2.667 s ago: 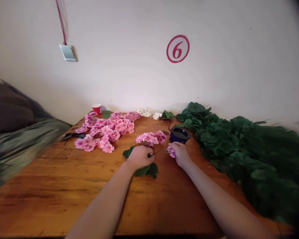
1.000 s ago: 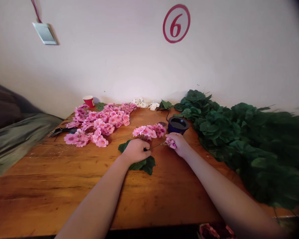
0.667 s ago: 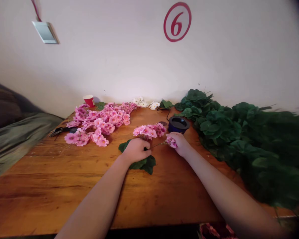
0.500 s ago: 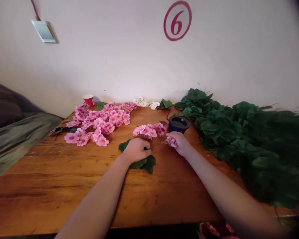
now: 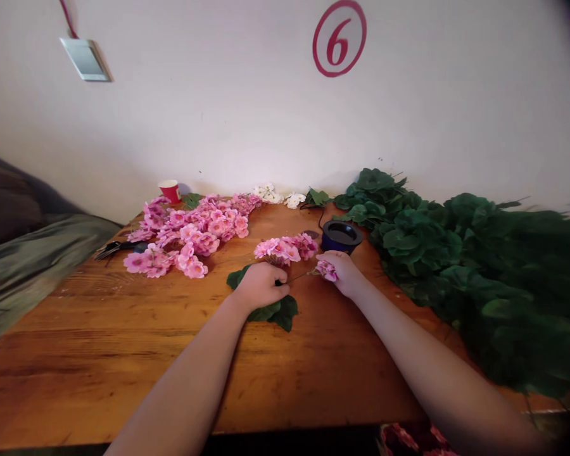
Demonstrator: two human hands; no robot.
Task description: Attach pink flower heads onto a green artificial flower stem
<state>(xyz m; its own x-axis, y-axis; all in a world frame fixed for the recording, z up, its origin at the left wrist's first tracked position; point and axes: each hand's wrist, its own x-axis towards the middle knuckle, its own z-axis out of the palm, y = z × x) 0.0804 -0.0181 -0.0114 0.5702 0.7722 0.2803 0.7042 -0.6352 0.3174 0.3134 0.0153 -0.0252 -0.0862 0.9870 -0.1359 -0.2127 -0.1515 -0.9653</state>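
curling closed around a thin stem (image 5: 301, 277), the left hand (image 5: 261, 285) has green leaves (image 5: 284, 313) beneath it and a pink flower cluster (image 5: 285, 249) just beyond; the right hand (image 5: 342, 273) grips a small pink blossom (image 5: 327, 271), near a dark blue pot (image 5: 341, 239).

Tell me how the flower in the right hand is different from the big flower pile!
The held flower is in the right hand; the flower pile lies on the table. The held flower is small; the flower pile has many blossoms. Both are pink.

Table (image 5: 137, 361) wood, slightly glossy; leaves (image 5: 284, 313) matt; cup (image 5: 171, 193) paper-like.
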